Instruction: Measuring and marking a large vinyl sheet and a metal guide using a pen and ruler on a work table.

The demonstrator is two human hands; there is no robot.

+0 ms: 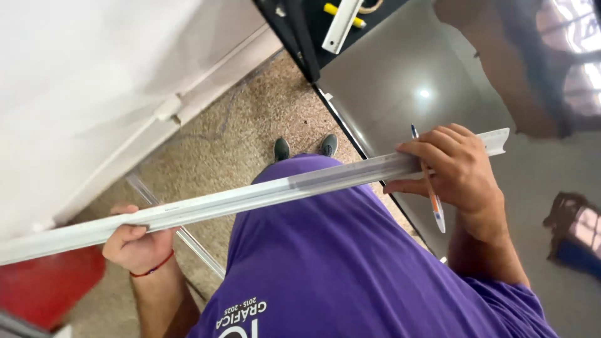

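Two hands held one long white rail (250, 199) level across the person's body, above the speckled floor (263, 119). The left hand (134, 241) clasped it near one end; the right hand (454, 169), over the glossy tabletop (400, 75), gripped the other end plus a pen (432, 194).

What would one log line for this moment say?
left hand: grips white rail | right hand: rail plus pen | over glossy table

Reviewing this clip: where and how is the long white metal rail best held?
Probably as shown: the long white rail is slender and spans well past the body, so a grip toward each end steadies it. Left hand wraps it from below; right hand, also pinching a pen, closes over it from above.
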